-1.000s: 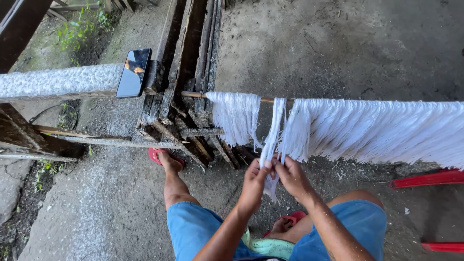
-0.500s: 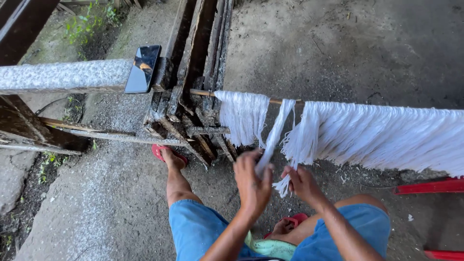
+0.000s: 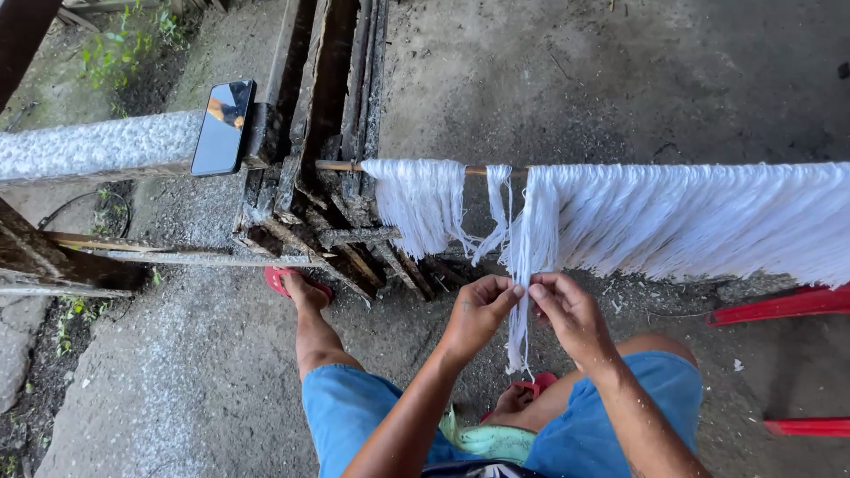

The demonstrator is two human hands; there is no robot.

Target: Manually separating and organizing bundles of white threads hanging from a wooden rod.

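Note:
A thin wooden rod [image 3: 336, 165] runs across the view with white yarn strands [image 3: 699, 217] hanging from it like a fringe. One separate bundle of white strands [image 3: 524, 265] hangs down at the middle. My left hand [image 3: 478, 314] and my right hand [image 3: 571, 314] meet at this bundle, each pinching it between thumb and fingers. A smaller clump of white yarn [image 3: 416, 199] hangs to the left, apart from the bundle. I sit with bent knees in blue shorts [image 3: 354, 412] below.
A dark phone [image 3: 223, 127] rests on a grey concrete ledge [image 3: 88, 146] at the left. Weathered wooden beams [image 3: 328, 106] stand behind the rod. Red plastic pieces [image 3: 779, 305] lie on the concrete floor at the right. My feet wear red sandals [image 3: 283, 279].
My left hand, which was lifted off and open half a second ago, has come back to the bundle. Both hands now pinch the strands together higher up.

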